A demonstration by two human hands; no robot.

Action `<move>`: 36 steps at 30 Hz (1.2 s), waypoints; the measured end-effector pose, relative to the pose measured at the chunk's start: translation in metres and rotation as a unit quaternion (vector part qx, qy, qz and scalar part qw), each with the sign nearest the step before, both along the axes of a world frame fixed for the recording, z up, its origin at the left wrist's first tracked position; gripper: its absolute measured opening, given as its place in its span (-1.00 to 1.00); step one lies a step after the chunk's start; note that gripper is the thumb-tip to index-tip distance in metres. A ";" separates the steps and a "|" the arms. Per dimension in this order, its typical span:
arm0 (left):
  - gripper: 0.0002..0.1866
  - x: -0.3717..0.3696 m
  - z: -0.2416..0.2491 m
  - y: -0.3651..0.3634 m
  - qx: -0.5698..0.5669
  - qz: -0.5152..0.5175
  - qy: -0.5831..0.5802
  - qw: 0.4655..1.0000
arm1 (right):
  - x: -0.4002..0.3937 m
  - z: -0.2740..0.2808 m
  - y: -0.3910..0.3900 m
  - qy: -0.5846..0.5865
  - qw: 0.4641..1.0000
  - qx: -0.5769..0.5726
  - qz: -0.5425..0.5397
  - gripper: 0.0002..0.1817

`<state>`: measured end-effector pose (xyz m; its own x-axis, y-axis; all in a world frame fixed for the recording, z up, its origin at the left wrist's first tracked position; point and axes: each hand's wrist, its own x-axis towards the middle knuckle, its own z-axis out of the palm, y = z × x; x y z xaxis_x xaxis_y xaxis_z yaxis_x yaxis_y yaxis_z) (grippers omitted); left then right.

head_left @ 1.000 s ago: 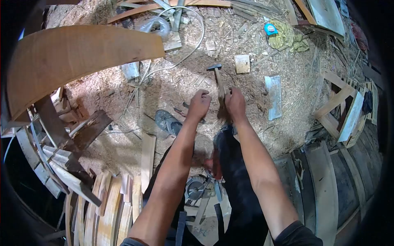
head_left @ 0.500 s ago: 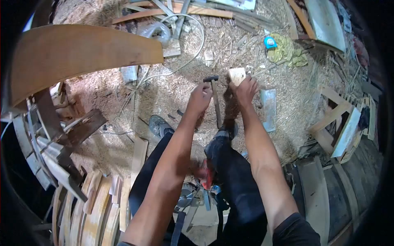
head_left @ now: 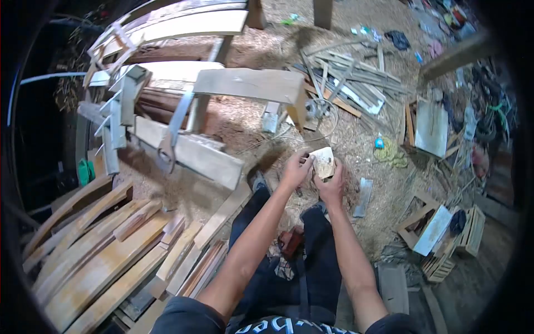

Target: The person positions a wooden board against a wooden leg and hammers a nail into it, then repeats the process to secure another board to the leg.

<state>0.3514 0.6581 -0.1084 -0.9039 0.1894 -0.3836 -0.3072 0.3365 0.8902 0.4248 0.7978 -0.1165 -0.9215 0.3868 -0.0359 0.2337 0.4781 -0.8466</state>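
A small pale wooden block (head_left: pixel 323 161) with dark spots on its face is held up in front of me. My left hand (head_left: pixel 298 169) pinches its left edge between thumb and fingers. My right hand (head_left: pixel 332 186) grips it from below and from the right. Beneath my hands the floor is covered with wood shavings. Between my legs lies a red tool (head_left: pixel 290 242), blurred and partly hidden. I cannot make out the hammer in this view.
A saw (head_left: pixel 177 119) leans by a thick plank (head_left: pixel 189 153) at left. Curved boards (head_left: pixel 105 261) are stacked at lower left. To the right are a blue tape measure (head_left: pixel 379 143), a yellow cloth (head_left: pixel 392 156), a flat metallic-looking strip (head_left: pixel 363 197) and a wooden crate (head_left: pixel 436 228).
My left hand has let go of the hammer and moved onto the wooden block. The block is now between both hands. The view has swung to take in more of the left side.
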 end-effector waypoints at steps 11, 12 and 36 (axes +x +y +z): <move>-0.71 -0.130 0.124 -0.233 0.177 0.253 -0.089 0.947 | -0.169 0.142 -0.189 0.063 0.974 0.050 0.212 -0.13; -0.71 -0.146 0.107 -0.261 0.183 0.246 -0.086 0.948 | -0.193 0.148 -0.202 0.041 0.977 0.032 0.206 -0.14; -0.69 -0.249 0.060 -0.373 0.149 0.346 -0.161 0.912 | -0.361 0.112 -0.238 -0.098 0.887 0.319 0.318 0.29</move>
